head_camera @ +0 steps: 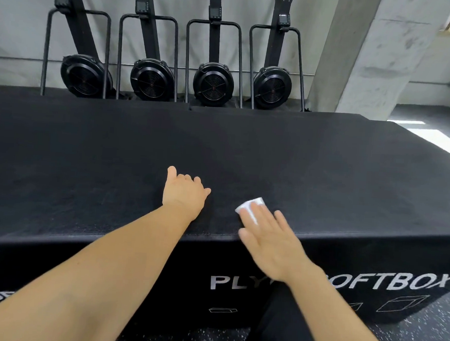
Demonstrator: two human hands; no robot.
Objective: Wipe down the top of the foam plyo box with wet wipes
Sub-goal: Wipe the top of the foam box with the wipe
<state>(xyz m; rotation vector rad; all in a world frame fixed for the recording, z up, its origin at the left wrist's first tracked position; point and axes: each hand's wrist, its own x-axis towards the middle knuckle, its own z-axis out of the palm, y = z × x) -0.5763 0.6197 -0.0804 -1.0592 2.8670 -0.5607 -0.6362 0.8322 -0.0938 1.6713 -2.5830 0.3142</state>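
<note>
My right grip (pixel 269 241) lies flat on the wet wipe (pixel 250 206), fingers straight and spread, pressing it onto the top of the foam plyo box (pixel 246 150) rather than clutching it. The wipe sits just inside the box's front edge, a little right of its middle, and only its far corner peeks out past my fingertips.

My left grip (pixel 184 191) rests on the same top, left of the wipe and slightly farther in from the front edge. It holds nothing I can see. Its fingers are bent away from me, so I cannot tell whether they are clenched or only propped loosely.

The box's long axis runs side to side across me. From the wipe, most of the top lies beyond, toward the box's far edge, and out to both ends. I judge the next strokes belong to the right grip, already on the wipe, sweeping along that long axis.

No wipe pack or other container shows on the box. Behind its far edge stand four fan machines (pixel 213 84).
</note>
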